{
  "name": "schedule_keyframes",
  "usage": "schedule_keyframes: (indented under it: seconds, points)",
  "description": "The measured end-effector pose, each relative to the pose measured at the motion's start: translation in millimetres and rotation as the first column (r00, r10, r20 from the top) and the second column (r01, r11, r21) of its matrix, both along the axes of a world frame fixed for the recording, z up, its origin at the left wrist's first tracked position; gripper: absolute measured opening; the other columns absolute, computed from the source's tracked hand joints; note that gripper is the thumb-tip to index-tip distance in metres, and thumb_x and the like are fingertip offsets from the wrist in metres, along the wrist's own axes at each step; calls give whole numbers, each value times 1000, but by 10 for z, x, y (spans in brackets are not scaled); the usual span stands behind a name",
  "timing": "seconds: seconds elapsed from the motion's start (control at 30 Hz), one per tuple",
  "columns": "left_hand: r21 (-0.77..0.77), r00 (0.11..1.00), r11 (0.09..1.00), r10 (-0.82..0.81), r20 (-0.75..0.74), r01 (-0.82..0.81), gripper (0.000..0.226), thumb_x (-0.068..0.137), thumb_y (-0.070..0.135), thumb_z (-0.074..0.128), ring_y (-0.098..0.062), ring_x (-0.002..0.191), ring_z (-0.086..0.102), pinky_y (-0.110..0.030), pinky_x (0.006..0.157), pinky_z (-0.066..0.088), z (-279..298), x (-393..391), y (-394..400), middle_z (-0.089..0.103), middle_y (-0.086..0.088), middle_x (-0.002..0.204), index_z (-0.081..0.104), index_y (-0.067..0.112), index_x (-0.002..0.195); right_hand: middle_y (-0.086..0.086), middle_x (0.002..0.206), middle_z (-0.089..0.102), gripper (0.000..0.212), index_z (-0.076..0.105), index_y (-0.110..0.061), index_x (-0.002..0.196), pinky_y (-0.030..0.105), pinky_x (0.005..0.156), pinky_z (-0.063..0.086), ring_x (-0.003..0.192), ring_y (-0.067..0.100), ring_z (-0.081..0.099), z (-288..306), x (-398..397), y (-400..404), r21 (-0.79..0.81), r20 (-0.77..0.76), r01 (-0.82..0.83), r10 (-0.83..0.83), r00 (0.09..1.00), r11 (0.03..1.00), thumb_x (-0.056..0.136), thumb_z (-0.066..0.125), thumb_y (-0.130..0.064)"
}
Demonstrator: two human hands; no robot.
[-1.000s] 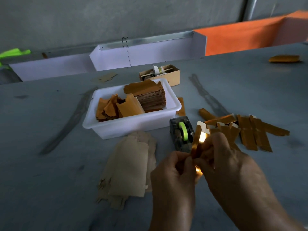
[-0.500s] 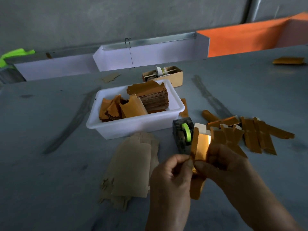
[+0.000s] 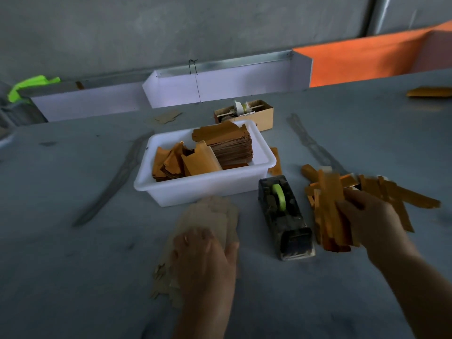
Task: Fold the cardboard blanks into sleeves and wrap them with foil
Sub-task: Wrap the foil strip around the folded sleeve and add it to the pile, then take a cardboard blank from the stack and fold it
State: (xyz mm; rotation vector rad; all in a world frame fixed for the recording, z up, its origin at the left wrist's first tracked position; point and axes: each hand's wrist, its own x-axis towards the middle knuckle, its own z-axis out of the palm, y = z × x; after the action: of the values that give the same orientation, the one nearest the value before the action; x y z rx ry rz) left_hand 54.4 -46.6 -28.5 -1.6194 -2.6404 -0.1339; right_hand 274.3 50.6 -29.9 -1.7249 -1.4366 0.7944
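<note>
My left hand (image 3: pixel 205 258) lies flat with its fingers spread on a stack of tan cardboard blanks (image 3: pixel 210 216) in front of the white tub. My right hand (image 3: pixel 374 216), blurred, is over at the right and grips a long orange foil-wrapped sleeve (image 3: pixel 330 206) at the near edge of a pile of wrapped sleeves (image 3: pixel 401 195). The white tub (image 3: pixel 203 190) holds a stack of orange foil sheets (image 3: pixel 225 143) and several loose curled foil pieces (image 3: pixel 198 162).
A dark tape dispenser (image 3: pixel 285 216) with a green roll stands between my hands. A small open cardboard box (image 3: pixel 260 115) sits behind the tub. White and orange panels (image 3: pixel 220 86) line the far edge of the grey table. One orange piece (image 3: pixel 430 91) lies far right.
My hands have come apart. The right hand carried the wrapped sleeve right to the pile; the left hand let go and dropped onto the cardboard blanks.
</note>
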Motion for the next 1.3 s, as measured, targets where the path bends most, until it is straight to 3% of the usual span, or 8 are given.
schedule_keyframes:
  seconds: [0.13, 0.33, 0.53, 0.67, 0.77, 0.87, 1.07, 1.3]
  points:
    - [-68, 999, 997, -29, -39, 26, 37, 92, 49, 45, -21, 117, 44, -33, 89, 40, -96, -20, 13, 50, 2, 123, 46, 23, 119, 14, 85, 60, 15, 61, -6, 89, 29, 57, 37, 67, 24, 50, -52, 83, 120, 52, 275, 69, -80, 958, 996, 89, 54, -19]
    - [-64, 997, 998, 12, 72, -8, 28, 95, 39, 39, -19, 110, 56, -32, 80, 45, -28, -58, 8, 56, 1, 117, 55, 20, 108, 12, 111, 55, 18, 63, -12, 103, 41, 74, 49, 97, 30, 55, -46, -39, -237, 180, 218, 13, -53, 975, 984, 87, 56, -17]
    - [-77, 998, 996, -50, 29, 53, 31, 100, 28, 30, -17, 114, 56, -28, 86, 44, 34, 30, -41, 59, 0, 121, 57, 21, 112, -8, 84, 67, 15, 67, -31, 90, 9, 56, 44, 72, 1, 61, 192, -348, -672, 260, -2, -109, 113, 994, 960, 85, 61, -19]
    - [16, 991, 998, 60, 118, -63, 21, 98, 15, 41, -20, 98, 66, -30, 76, 50, 139, 66, -65, 67, -3, 106, 60, 15, 107, -12, 82, 72, 20, 70, -28, 84, 18, 64, 54, 75, 3, 68, 200, -657, -826, 37, -337, -376, 365, 868, 926, 87, 58, -12]
    - [172, 996, 985, -48, 81, 34, 17, 69, -5, 75, -30, 49, 61, -30, 39, 44, 233, 92, -106, 62, -13, 61, 61, 4, 67, 1, 88, 74, 14, 69, -16, 92, 24, 71, 58, 82, 10, 71, 150, -868, -850, -131, -652, -467, 279, 705, 874, 90, 55, -14]
    - [267, 979, 944, -204, 7, 195, 16, 70, -7, 70, -33, 67, 70, -34, 52, 55, 88, 225, -148, 71, -20, 83, 70, 2, 83, 9, 96, 73, 25, 69, -12, 102, 32, 84, 55, 93, 20, 69, 122, -965, -824, -187, -812, -554, 190, 552, 812, 89, 55, -27]
    - [409, 818, 866, -444, 366, 286, 44, 66, 18, 84, -14, 106, 67, -17, 80, 53, -26, 407, -182, 68, 0, 117, 73, 12, 108, 18, 90, 71, 22, 73, -9, 86, 38, 79, 55, 86, 25, 69, 44, -901, -739, -204, -827, -435, 84, 557, 877, 91, 52, -12]
    - [384, 578, 911, -235, 782, -149, 48, 74, 38, 76, 5, 101, 55, -15, 84, 42, 203, 129, -153, 59, 24, 110, 55, 35, 116, 15, 100, 71, 29, 67, -7, 105, 37, 77, 57, 95, 27, 68, 2, -632, -713, -224, -880, -481, 36, 474, 848, 79, 58, -16]
